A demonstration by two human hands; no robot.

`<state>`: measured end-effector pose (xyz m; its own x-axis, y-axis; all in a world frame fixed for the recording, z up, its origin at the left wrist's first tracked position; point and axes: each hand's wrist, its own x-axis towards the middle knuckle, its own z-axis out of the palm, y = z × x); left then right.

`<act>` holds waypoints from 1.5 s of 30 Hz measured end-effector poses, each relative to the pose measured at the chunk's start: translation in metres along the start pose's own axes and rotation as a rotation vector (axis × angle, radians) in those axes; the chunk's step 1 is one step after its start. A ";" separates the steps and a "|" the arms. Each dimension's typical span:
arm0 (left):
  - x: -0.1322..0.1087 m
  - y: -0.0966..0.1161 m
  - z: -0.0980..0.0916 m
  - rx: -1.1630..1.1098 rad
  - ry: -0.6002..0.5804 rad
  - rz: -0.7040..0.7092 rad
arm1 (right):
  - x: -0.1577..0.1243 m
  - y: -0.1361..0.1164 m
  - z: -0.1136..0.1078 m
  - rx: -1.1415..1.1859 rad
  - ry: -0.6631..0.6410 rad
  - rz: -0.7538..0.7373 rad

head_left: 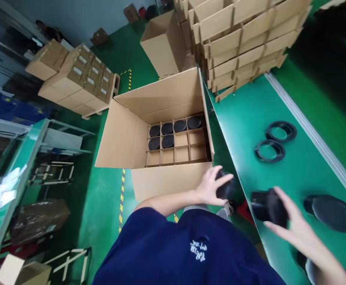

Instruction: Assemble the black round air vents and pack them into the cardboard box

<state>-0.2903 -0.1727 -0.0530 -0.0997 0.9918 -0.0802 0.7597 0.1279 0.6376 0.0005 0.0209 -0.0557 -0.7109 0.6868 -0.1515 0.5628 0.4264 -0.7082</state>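
My left hand [213, 186] is wrapped round a black round part [224, 185], just off the near right corner of an open cardboard box [167, 178]. At the table's near edge, my right hand [293, 223] grips another black part [269, 208] with a wide round end. Inside the box, a cardboard divider [181, 154] forms a grid, and several black round parts [167, 128] fill the far row and two left cells of the middle row.
On the green table [244, 134] lie two black rings [269, 150] and a black disc-shaped part [335, 213]. Stacked cardboard dividers [244, 43] rise at its far end. Boxes on a pallet [80, 77] stand far left, near a person [49, 31].
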 end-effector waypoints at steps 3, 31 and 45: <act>-0.055 -0.090 -0.058 0.060 0.296 -0.259 | 0.045 -0.115 0.087 0.073 -0.367 -0.187; 0.013 -0.427 -0.078 0.160 -0.006 -0.489 | 0.371 -0.192 0.438 -0.487 -0.204 0.181; 0.036 -0.391 -0.089 0.223 0.072 -0.679 | 0.176 -0.231 0.303 -0.037 -0.336 -0.403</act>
<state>-0.6484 -0.1871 -0.2374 -0.6332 0.6911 -0.3485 0.6271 0.7220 0.2924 -0.3825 -0.1356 -0.1277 -0.9668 0.2397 -0.0891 0.2268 0.6428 -0.7317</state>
